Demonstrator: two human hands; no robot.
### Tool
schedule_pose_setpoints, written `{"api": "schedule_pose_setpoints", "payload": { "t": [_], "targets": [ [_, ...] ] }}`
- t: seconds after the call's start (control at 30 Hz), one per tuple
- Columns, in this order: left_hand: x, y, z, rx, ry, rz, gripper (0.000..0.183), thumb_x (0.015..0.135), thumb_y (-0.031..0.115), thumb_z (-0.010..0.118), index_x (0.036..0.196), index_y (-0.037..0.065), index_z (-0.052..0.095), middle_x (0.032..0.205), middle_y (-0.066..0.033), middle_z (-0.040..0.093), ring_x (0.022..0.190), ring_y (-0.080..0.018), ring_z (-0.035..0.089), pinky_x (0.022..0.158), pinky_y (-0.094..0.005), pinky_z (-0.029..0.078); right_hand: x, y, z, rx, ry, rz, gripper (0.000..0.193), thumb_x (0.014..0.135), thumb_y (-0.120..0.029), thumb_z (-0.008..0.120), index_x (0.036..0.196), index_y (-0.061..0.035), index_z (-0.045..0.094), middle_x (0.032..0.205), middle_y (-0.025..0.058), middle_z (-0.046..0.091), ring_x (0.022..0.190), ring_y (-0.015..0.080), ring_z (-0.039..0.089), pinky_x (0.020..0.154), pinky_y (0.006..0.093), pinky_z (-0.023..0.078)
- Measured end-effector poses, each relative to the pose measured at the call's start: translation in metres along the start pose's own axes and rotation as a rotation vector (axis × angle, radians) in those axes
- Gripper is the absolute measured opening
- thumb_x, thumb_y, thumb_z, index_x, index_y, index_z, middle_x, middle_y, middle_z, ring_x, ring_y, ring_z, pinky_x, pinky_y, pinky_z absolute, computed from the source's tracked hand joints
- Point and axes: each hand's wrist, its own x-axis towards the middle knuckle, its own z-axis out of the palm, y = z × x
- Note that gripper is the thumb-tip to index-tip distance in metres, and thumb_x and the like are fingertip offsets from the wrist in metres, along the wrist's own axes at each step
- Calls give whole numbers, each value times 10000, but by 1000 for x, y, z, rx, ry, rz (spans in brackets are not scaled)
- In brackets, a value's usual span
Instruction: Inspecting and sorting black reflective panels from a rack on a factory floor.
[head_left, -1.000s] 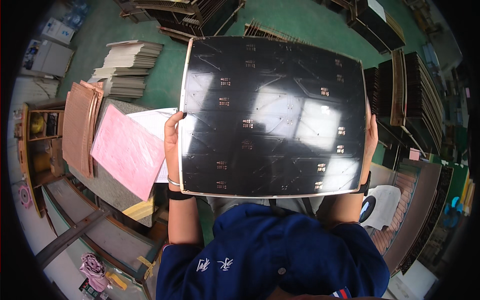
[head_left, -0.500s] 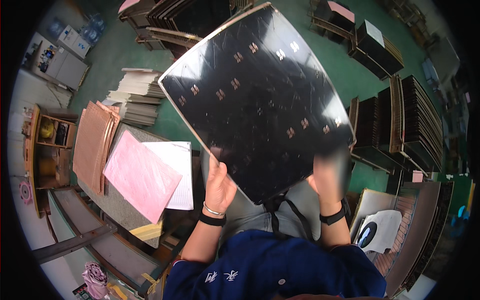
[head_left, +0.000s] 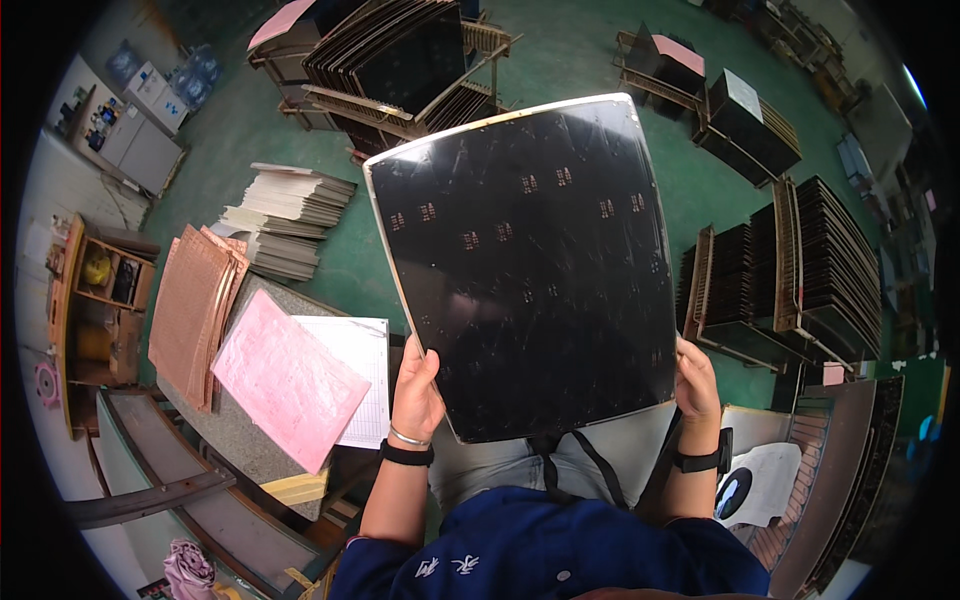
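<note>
A large glossy black panel [head_left: 540, 290] with a pale rim and small copper-coloured marks is held up in front of my body. My left hand [head_left: 416, 395] grips its lower left edge, thumb over the face and fingers behind. On the opposite edge, low down, my right hand [head_left: 695, 380] is closed on the rim; part of its fingers is hidden by the panel. To the left, a pink sheet [head_left: 290, 378] lies over a white ruled paper [head_left: 365, 400] on a grey speckled tabletop [head_left: 215, 440].
Copper-coloured sheets [head_left: 195, 310] lean on the table's left part, with a stack of pale boards [head_left: 285, 220] behind. Racks of upright dark panels stand at the right [head_left: 825, 280] and far back [head_left: 400, 60]. A rack with a white bag-like sheet [head_left: 765, 475] is at lower right.
The black panel has turned to stand straighter and its top edge has come lower. My right hand has moved outward to the right edge; my left hand stays on the left edge.
</note>
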Motion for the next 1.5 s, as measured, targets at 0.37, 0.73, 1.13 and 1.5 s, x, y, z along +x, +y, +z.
{"api": "schedule_pose_setpoints", "payload": {
  "t": [0.37,0.73,1.13,1.5],
  "targets": [
    [51,-33,-43,466,236,-123,434,948,124,454,1369,61,368,1280,-109,506,1120,-164,509,958,-308,403,35,-32,56,-565,0,-16,310,908,-178,522,1097,65,557,965,41,609,866,108,528,787,247,420],
    [62,-68,-99,878,408,283,276,855,-92,423,999,23,628,936,-99,602,782,-153,624,638,-249,537,188,72,120,-1246,491,-324,329,886,-207,537,699,56,469,569,265,506,528,460,497,477,458,381],
    [66,-61,-98,907,401,259,228,861,-86,419,924,0,621,937,-87,600,740,-136,610,598,-228,518,264,156,121,-1372,399,-38,323,837,-158,496,1001,114,557,720,308,604,694,445,616,661,480,510],
    [71,-58,-95,988,379,271,240,825,-121,426,889,-3,625,907,-101,609,698,-140,604,580,-229,507,335,234,95,-1377,216,276,434,886,-189,427,1239,62,458,612,160,638,601,301,653,668,400,537]
  ]
}}
